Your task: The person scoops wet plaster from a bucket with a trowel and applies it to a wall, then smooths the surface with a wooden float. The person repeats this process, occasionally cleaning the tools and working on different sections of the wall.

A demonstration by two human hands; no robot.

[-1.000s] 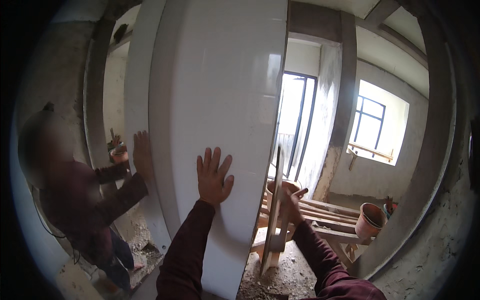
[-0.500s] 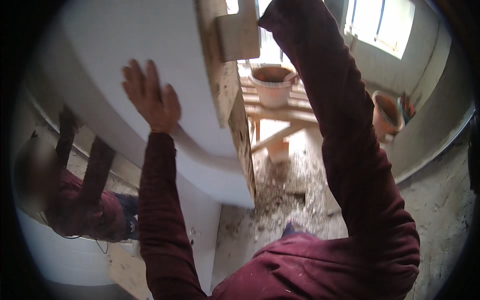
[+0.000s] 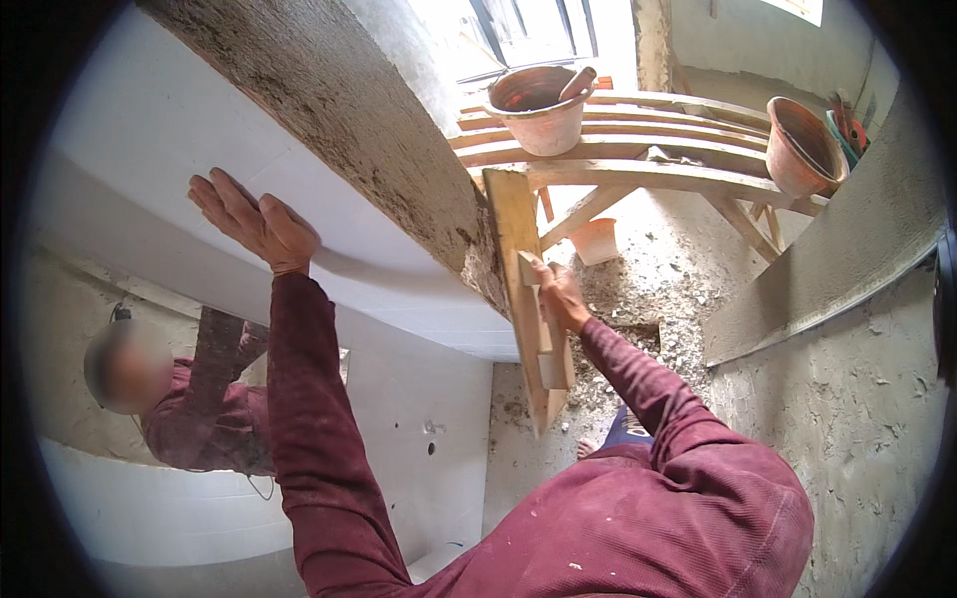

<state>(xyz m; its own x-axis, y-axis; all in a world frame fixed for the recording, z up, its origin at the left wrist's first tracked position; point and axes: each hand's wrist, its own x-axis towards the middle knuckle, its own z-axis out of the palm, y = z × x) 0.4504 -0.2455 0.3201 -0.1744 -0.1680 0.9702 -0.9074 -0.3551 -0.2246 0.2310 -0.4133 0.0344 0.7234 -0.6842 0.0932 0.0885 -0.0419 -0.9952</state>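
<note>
My left hand (image 3: 247, 219) lies with its fingers stretched out on a glossy white wall surface (image 3: 150, 130). A rough grey plastered edge (image 3: 319, 120) runs along that surface. My right hand (image 3: 558, 294) is closed on the block handle of a long wooden float (image 3: 510, 199). The float lies beside the lower end of the plastered edge; whether it touches there, I cannot tell. At the left, a figure in maroon (image 3: 199, 419) looks like my reflection, with the face blurred.
Beyond, a slatted wooden trestle (image 3: 658, 174) holds two buckets (image 3: 533, 130) (image 3: 797, 149), one with a handled tool. A smaller orange container (image 3: 593, 239) stands on the rubble-strewn floor (image 3: 658, 269). A rough plastered wall (image 3: 847, 419) is at the right, a window (image 3: 518, 35) at the back.
My view has tilted down along the edge. My right hand, raised half a second ago, is now lower with the float. My left hand stays spread on the white surface.
</note>
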